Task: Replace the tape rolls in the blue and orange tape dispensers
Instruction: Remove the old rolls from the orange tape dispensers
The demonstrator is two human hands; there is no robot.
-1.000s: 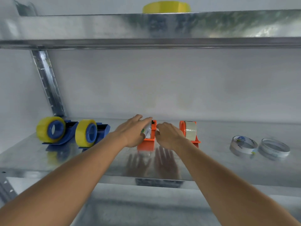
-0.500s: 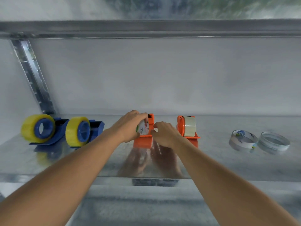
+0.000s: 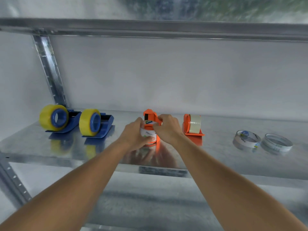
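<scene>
Two glossy blue dispensers (image 3: 70,121) (image 3: 104,125) with yellow rolls at left. Your left hand (image 3: 133,136) cups white-labelled roll (image 3: 148,133) on orange dispenser (image 3: 152,116); right hand (image 3: 167,129) pinches roll's top edge. Second orange dispenser (image 3: 191,126), then two clear loose rolls (image 3: 246,139) (image 3: 276,143); label print unreadable.

— What was hidden at the middle orange dispenser (image 3: 150,116)?
— Its base and the near side of the white-labelled roll (image 3: 148,133), behind the left hand (image 3: 133,137) and right hand (image 3: 167,127).
— Anything else?
— Both forearms ran off the near edge; the roll's small print was unreadable.
</scene>
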